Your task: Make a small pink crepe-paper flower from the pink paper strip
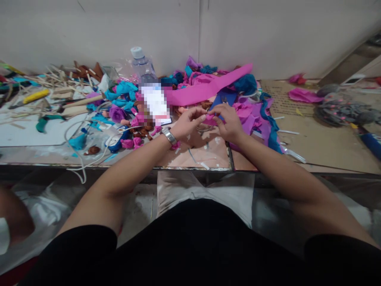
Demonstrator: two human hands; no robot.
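Observation:
Over the workbench, my two hands meet at a small piece of bright pink crepe paper. My left hand, with a metal watch at the wrist, pinches the paper's left end between thumb and finger. From the other side, my right hand has its fingers closed on the same piece. A long pink crepe strip lies just behind the hands. Purple crepe paper and a teal strip are heaped beside my right hand. Small pink paper bundles lie left of my left wrist.
A lit phone leans before a clear bottle. Left are a white cable, green-handled pliers, a yellow cutter and wooden sticks. Cardboard and a grey bundle lie right. Another person's limb shows lower left.

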